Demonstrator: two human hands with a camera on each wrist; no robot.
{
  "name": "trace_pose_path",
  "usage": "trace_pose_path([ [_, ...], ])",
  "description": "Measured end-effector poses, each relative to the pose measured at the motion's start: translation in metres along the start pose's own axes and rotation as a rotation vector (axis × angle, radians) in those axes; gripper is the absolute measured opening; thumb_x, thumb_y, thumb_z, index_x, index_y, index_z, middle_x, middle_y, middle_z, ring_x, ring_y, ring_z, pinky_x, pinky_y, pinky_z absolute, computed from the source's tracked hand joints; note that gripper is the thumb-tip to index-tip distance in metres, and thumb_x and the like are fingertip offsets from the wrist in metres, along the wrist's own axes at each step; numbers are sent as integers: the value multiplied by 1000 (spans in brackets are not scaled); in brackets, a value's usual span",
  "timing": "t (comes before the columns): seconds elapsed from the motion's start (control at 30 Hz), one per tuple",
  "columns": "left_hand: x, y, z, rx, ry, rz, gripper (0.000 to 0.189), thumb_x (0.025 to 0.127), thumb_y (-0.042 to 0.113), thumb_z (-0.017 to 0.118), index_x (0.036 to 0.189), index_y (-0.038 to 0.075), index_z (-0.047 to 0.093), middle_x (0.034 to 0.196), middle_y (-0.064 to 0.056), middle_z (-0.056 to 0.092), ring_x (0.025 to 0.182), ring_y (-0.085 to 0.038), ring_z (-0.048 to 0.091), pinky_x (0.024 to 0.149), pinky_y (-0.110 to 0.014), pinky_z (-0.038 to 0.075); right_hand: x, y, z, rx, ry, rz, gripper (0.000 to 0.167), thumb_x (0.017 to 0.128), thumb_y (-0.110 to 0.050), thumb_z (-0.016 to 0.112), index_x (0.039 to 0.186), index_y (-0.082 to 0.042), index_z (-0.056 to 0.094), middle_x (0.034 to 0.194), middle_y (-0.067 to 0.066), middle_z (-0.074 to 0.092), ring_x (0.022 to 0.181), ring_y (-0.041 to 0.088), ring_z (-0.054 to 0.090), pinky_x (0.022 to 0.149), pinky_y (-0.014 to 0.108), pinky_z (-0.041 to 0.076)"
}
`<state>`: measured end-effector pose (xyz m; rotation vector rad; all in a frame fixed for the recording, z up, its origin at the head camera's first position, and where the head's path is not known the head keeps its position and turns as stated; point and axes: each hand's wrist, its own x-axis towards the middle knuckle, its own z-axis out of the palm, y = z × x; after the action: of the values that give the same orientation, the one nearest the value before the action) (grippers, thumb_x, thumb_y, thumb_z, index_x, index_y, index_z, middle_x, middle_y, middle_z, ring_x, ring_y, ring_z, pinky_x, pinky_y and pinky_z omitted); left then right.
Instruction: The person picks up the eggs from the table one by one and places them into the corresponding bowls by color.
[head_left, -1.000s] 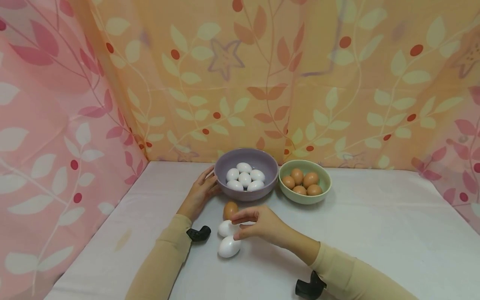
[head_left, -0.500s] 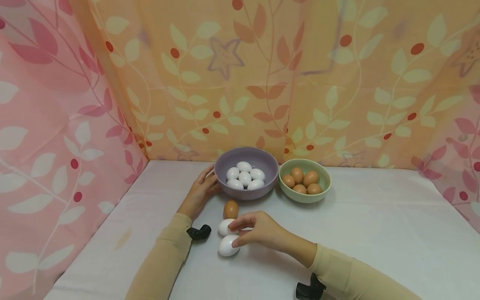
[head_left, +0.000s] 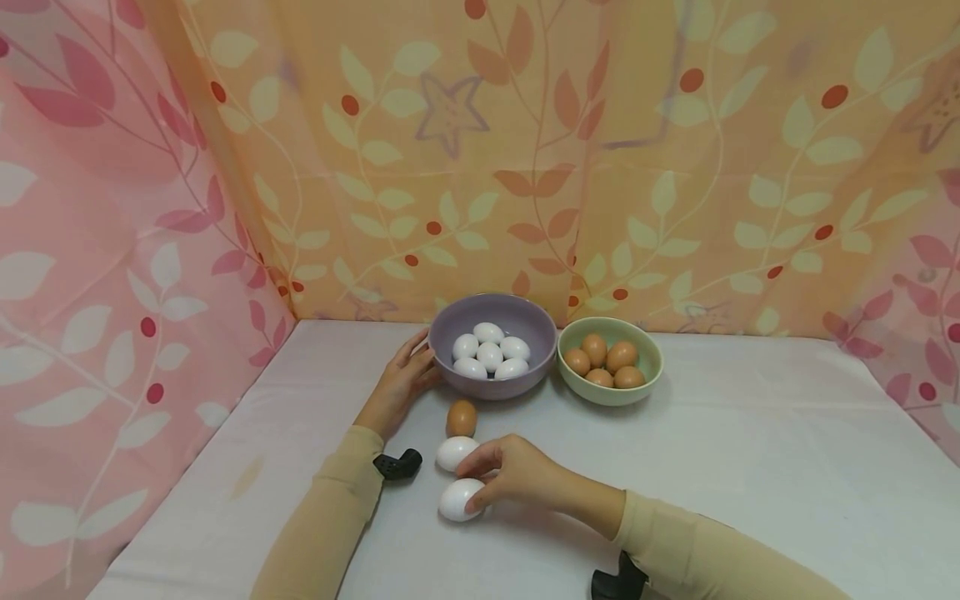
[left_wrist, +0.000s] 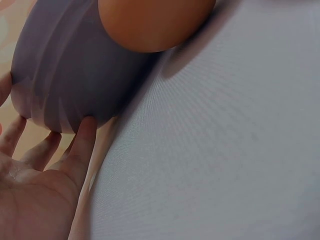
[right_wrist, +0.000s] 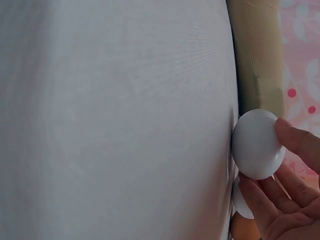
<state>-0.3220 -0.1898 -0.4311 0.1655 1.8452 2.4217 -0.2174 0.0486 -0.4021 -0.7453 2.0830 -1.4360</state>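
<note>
With thumb and fingers on opposite sides, my right hand [head_left: 521, 475] pinches the nearer white egg [head_left: 461, 500], low over the white cloth. The right wrist view shows this egg [right_wrist: 257, 144] between the thumb and fingertips. Just beyond it lies another white egg [head_left: 456, 454], partly behind the fingers, then a brown egg [head_left: 461, 418]. My left hand [head_left: 401, 383] rests its fingertips against the outer left side of a purple bowl [head_left: 491, 390] holding several white eggs. In the left wrist view, nearly straight fingers [left_wrist: 85, 135] touch the bowl's wall.
A pale green bowl [head_left: 609, 396] with several brown eggs stands right beside the purple bowl. White cloth [head_left: 750, 450] covers the table. A patterned orange curtain [head_left: 525, 167] hangs behind the bowls, with pink fabric [head_left: 135, 333] at the left.
My right hand has come down and nearer to me, its fingers closing around the nearer white egg. That egg now sits slightly apart from the other white one. The left hand stays put.
</note>
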Motion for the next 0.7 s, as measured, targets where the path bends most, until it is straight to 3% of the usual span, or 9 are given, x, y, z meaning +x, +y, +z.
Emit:
trace_pose_path([
  [0.2,-1,1,0,3,-2,-1,57,105,20,51,157,20,28,161,-10,33,143,-30,39,113,-43,39,-1,-3,3,-43,8,33,34,70,0,85,103,1,76,99,11,77,92,5,68,81,17,52],
  [0.53,0,-2,-2,28,-3,0,57,105,23,52,157,20,29,161,-9,34,143,-27,41,105,-33,47,0,-4,3,-80,40,75,32,70,-5,87,100,-5,78,95,5,78,87,4,66,78,18,51],
  [0.7,2,-2,-3,29,-7,-4,57,104,23,52,157,21,30,161,-9,34,143,-26,41,107,-35,46,-2,-11,-3,-71,49,61,30,71,-10,87,100,-8,79,95,4,78,88,5,66,78,19,51],
])
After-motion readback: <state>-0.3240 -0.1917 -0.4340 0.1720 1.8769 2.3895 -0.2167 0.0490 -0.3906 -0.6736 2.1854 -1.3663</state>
